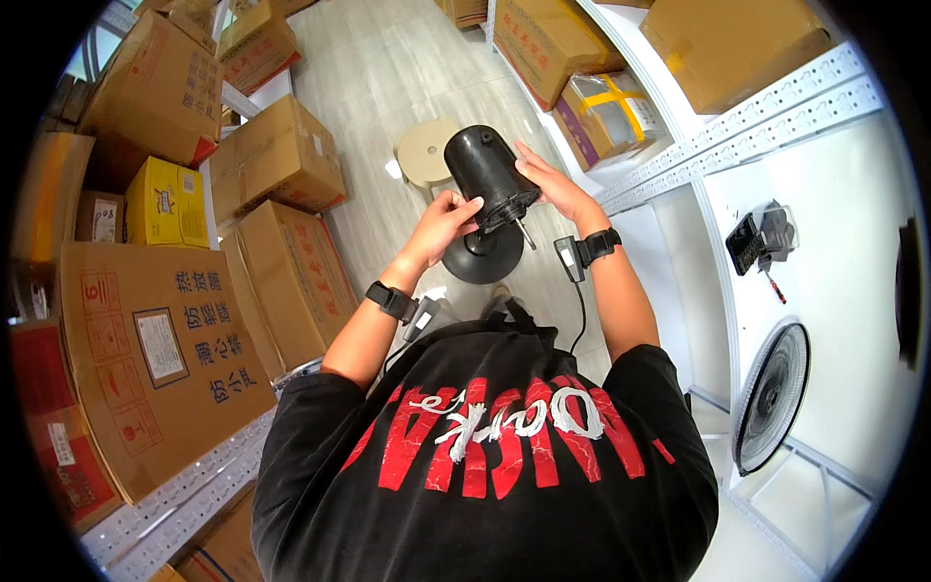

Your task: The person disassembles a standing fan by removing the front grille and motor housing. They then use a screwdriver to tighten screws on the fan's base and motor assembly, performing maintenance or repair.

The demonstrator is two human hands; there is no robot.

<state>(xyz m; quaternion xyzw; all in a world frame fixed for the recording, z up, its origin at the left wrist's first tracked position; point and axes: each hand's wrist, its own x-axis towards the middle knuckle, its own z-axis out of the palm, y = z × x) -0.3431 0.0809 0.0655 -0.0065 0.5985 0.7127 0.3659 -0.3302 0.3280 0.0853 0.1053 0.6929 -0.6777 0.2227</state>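
Note:
A black cylindrical fan motor (485, 167) with a thin metal shaft pointing down toward me is held between my two hands. My left hand (444, 225) grips its lower left, thumb across the body. My right hand (555, 182) holds the right side, fingers curved along it. Beneath the motor is a round black stand base (483, 260), its connection partly hidden. Behind, a beige round base (422, 147) sits on the floor.
Cardboard cartons (276, 165) and a yellow box (165, 201) fill racks at left. At right, shelves (718, 128) hold more cartons (734, 44); a round fan grille (773, 398) and small dark parts (760, 239) rest on a white surface. The floor (359, 78) runs between.

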